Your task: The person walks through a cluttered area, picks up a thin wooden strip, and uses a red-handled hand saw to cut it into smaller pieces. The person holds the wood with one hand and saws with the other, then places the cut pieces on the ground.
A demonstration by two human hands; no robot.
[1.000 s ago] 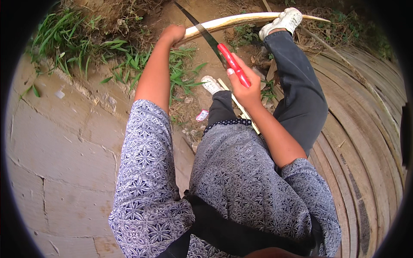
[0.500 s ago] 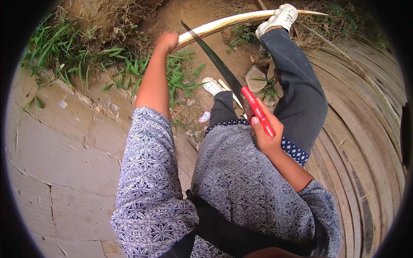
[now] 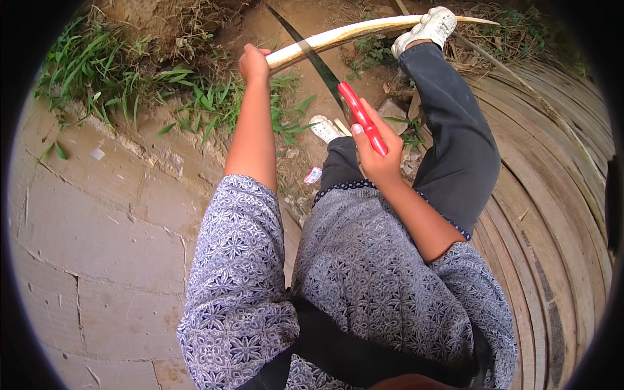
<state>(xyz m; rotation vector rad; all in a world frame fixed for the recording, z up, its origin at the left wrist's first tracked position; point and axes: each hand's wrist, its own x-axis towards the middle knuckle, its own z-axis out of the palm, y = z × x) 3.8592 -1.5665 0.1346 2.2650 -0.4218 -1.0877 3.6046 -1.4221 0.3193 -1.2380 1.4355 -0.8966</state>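
Observation:
My left hand [image 3: 254,63] is closed round the left end of a long, pale strip of wood [image 3: 351,32]. The strip runs to the right and tapers to a point beyond my raised foot in a white shoe [image 3: 434,27], which presses on it. In my right hand [image 3: 379,146] is the red handle of a handsaw [image 3: 323,69]. The dark blade slants up to the left and lies across the strip a little right of my left hand. Its tip reaches past the strip's far edge.
A stack of long planks [image 3: 539,162] fills the right side, with a thin pole [image 3: 526,84] lying over it. Grey slabs [image 3: 97,234] cover the left. Grass [image 3: 221,101] grows along their edge. My other white shoe [image 3: 324,129] stands on the dirt.
My right hand has pushed the saw forward and a little left, so the blade reaches farther past the strip. My left hand still holds the strip, shifted only slightly.

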